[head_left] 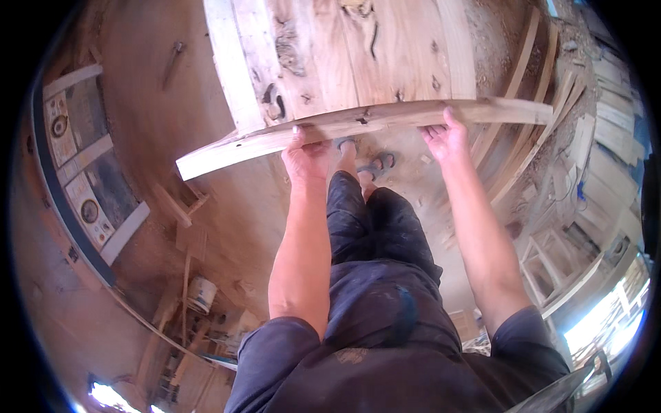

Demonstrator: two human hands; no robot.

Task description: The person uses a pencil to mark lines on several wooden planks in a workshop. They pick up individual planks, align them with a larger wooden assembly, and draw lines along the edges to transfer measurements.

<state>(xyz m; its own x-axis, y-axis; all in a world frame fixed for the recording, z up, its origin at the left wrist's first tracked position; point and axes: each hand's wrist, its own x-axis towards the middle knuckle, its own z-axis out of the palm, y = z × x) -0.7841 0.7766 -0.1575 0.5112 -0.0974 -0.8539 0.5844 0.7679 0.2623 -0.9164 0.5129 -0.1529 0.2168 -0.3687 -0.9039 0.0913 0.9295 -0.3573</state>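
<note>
A long, pale wooden board (372, 117) runs crosswise in front of me, at the near end of a wide panel of joined planks (344, 62) with dark knots. My left hand (306, 155) grips the board left of its middle, thumb on top and fingers underneath. Farther right, my right hand (447, 138) holds the same board with its thumb over the upper edge. Both ends of the board stick out past the panel's sides. Whether the board touches the panel cannot be made out.
Long wooden strips (516, 76) lie on the floor at the right, near stacked boards (616, 131). At the left stand wooden frames with round dials (89, 210). A hammer-like tool (173, 62) lies at the far left. A white bucket (202, 294) sits lower left, a slatted wooden frame (551, 265) lower right.
</note>
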